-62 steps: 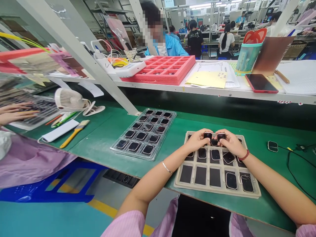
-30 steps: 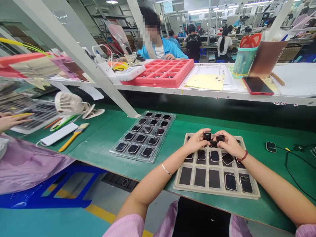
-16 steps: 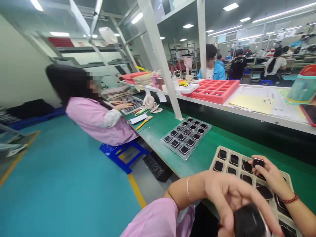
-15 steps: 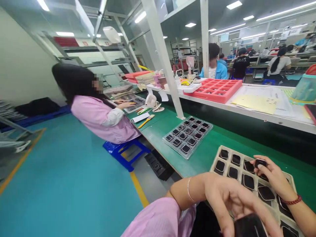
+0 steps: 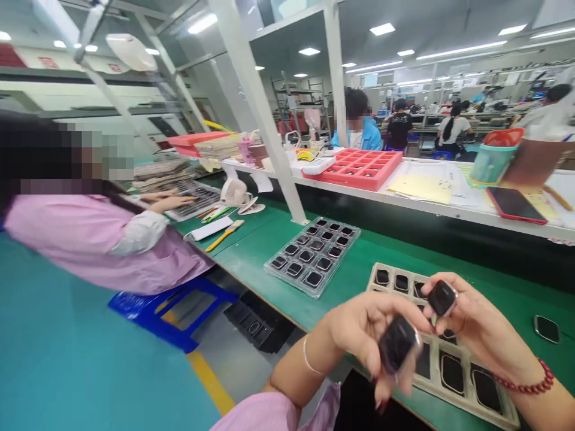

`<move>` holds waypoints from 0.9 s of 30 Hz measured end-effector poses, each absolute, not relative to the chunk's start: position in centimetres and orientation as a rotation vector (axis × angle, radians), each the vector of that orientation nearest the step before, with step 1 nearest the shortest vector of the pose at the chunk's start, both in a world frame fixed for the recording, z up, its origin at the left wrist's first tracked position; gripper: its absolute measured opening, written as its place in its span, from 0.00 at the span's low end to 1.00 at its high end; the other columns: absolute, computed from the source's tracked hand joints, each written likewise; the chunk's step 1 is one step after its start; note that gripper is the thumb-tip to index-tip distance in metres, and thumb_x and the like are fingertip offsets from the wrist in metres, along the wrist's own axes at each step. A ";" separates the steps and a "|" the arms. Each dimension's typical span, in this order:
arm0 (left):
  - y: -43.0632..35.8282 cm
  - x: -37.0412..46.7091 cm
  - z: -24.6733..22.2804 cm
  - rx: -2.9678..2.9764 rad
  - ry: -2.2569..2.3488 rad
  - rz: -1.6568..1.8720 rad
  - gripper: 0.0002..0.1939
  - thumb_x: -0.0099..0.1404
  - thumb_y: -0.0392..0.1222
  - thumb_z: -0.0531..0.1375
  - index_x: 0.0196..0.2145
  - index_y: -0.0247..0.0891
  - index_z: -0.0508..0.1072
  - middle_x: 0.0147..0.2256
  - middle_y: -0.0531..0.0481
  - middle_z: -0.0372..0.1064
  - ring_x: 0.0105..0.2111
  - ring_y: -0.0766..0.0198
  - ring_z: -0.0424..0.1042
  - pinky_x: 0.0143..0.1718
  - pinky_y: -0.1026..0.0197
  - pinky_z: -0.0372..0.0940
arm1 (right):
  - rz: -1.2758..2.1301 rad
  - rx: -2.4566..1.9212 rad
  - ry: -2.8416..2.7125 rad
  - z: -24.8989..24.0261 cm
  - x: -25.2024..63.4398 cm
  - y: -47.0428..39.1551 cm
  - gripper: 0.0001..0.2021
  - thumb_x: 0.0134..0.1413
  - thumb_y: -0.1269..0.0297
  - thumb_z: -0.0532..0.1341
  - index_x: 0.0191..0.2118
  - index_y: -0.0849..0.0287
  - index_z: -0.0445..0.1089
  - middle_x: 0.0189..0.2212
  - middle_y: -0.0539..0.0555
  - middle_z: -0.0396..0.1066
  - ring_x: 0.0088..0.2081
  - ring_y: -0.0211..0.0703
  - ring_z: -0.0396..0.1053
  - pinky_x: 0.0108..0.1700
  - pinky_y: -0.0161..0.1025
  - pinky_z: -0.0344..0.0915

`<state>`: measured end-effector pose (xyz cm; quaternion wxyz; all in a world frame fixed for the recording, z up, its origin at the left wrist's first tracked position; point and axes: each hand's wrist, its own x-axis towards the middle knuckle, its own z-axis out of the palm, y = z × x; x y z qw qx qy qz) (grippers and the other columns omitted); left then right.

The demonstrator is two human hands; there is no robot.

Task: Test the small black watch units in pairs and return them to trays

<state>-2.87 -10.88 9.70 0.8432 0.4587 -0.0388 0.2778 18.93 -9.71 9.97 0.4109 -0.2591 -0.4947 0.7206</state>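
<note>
My left hand (image 5: 366, 329), with a thin bracelet at the wrist, grips a dark square watch-like piece (image 5: 399, 345) with a metal rim. Its fingers pinch the piece by its edges. My right hand (image 5: 471, 308), wearing a red bead bracelet, holds a second dark watch piece (image 5: 442, 298) between thumb and fingers. Both hands are above a beige tray (image 5: 483, 407) of similar dark pieces in compartments, and they hide part of it. A clear tray (image 5: 317, 293) with rows of dark pieces lies further left on the green table (image 5: 251, 269).
One loose watch piece (image 5: 547, 329) lies right of my right hand. A person in pink (image 5: 103, 239) sits at the left near a white fan (image 5: 234, 193) and a yellow brush (image 5: 225, 235). The shelf ahead holds a red divided tray (image 5: 359, 170) and a phone (image 5: 516, 205).
The view has turned to the right. My left hand has risen with its watch piece, now closer to my right hand. My right hand has lifted its piece and tilted it.
</note>
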 end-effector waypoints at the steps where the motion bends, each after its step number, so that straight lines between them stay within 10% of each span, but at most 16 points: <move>1: -10.3 -3.1 9.1 0.985 0.020 0.696 0.32 0.50 0.43 0.68 0.52 0.39 0.65 0.32 0.46 0.74 0.22 0.63 0.74 0.20 0.68 0.67 | 1.857 -0.591 -1.259 11.3 18.4 -11.2 0.16 0.54 0.53 0.62 0.44 0.55 0.68 0.42 0.56 0.66 0.35 0.43 0.72 0.31 0.35 0.71; 13: -6.9 -1.1 3.5 1.127 0.717 0.867 0.27 0.53 0.45 0.66 0.47 0.35 0.62 0.37 0.44 0.72 0.24 0.68 0.72 0.21 0.70 0.60 | 2.066 -0.493 -1.256 14.8 17.5 -19.3 0.27 0.37 0.45 0.70 0.41 0.56 0.70 0.34 0.57 0.71 0.31 0.40 0.69 0.32 0.35 0.66; 19: -7.4 -0.4 4.5 1.205 0.805 0.912 0.22 0.54 0.39 0.63 0.46 0.34 0.64 0.33 0.48 0.71 0.24 0.70 0.70 0.21 0.70 0.56 | 1.846 -0.672 -1.266 12.0 19.5 -15.0 0.23 0.54 0.49 0.61 0.52 0.57 0.67 0.45 0.63 0.71 0.28 0.41 0.72 0.26 0.35 0.69; 27: -8.3 -0.1 4.4 1.281 0.865 0.889 0.23 0.55 0.37 0.61 0.49 0.35 0.64 0.41 0.43 0.70 0.32 0.63 0.74 0.25 0.68 0.61 | 1.608 -0.981 -1.324 4.8 22.7 -9.2 0.22 0.53 0.62 0.63 0.54 0.55 0.64 0.49 0.60 0.69 0.33 0.39 0.71 0.31 0.36 0.71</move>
